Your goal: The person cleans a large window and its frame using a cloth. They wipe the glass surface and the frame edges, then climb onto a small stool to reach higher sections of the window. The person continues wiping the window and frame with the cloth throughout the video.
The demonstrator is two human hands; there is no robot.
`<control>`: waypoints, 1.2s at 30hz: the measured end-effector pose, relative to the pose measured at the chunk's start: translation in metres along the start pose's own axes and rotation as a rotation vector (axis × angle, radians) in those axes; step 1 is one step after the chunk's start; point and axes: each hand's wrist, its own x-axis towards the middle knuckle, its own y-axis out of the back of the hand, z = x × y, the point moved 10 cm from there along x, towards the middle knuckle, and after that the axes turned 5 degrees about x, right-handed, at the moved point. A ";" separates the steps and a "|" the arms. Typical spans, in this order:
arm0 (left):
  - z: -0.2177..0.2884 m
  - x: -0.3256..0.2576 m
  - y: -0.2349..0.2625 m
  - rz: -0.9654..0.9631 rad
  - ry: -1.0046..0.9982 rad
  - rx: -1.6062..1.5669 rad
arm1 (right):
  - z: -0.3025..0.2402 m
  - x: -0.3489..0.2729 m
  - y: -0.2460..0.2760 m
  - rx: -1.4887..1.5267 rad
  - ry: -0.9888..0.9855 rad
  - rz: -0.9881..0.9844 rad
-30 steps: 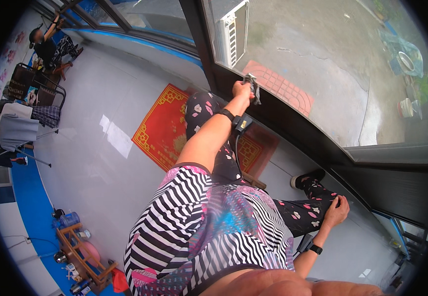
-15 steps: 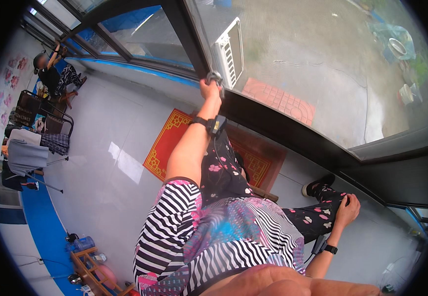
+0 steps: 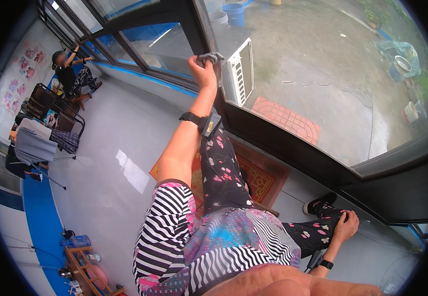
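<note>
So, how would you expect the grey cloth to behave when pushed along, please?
The grey cloth is likely floppy, as it bunches in folds at the left hand, and probably light, being small and held one-handed.

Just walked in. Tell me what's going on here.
A person in a striped, patterned top has a bunched grey cloth in the left hand, held up at the dark frame beside a large pane of glass. The right hand rests on a knee in flowered trousers. Across the room, another person reaches toward the windows.
</note>
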 end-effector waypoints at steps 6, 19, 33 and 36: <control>0.079 0.062 0.019 0.114 -0.315 0.086 | -0.004 0.003 0.000 0.035 -0.017 -0.017; 0.296 0.100 -0.015 0.251 -1.148 0.247 | 0.000 0.003 -0.001 0.042 -0.015 -0.009; 0.209 0.085 -0.023 0.332 -0.866 0.308 | 0.000 0.005 -0.004 0.010 -0.035 -0.084; 0.186 0.081 -0.024 0.312 -0.813 0.318 | 0.000 0.005 -0.007 -0.009 -0.020 -0.081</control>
